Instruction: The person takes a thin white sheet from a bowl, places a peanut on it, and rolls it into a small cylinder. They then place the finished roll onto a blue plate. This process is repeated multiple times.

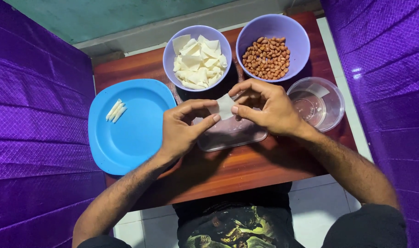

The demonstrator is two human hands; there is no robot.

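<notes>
Both hands up over the counter. Left hand and right hand pinched tight on one small white wrapper square, above a clear flat tray. Best to hold softly by the edges and fold slow, so no tearing. More wrappers in the bowl, peanuts behind, three little rolls on the blue plate.

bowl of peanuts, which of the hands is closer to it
Right. The right hand sits just below the bowl of peanuts, almost under its rim. The left hand is farther off, down and to the left, closer to the blue plate.
</notes>
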